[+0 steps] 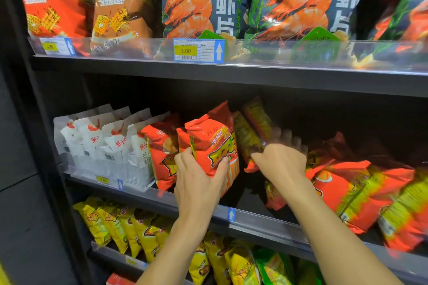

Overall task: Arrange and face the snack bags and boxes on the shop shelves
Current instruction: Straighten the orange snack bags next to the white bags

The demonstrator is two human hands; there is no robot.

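1. Shelves [254, 81]: three tiers in view, dark metal with clear front rails.
2. Top tier: 3 prawn bags [192, 0], grey-blue with orange prawns, the rightmost one cut off. Also 2 crust bags [120, 7], one red and one brown. All stand upright, face out.
3. Middle tier, right: toppled bags [352, 190], orange and yellow, lying flat with long axes running left-right. Too blurred to count.
4. Middle tier, left: 4 white bags [92, 143], upright in a row, fronts angled towards the right.
5. Orange bag [213, 146]: middle tier, centre, upright with long axis vertical and front facing out. Glossy orange-red with yellow lettering. More orange bags sit just behind it on the left.
6. Tilted bag [252, 136]: just right of the orange bag, yellow-orange, top leaning right.
7. Left grip [199, 180]: clamped on the orange bag's lower half, thumb on the front.
8. Right grip [280, 162]: motion-blurred, closed round the tilted bag, thumb in front and fingers behind.
9. Price tag [198, 51]: on the top rail, reads 5.00.
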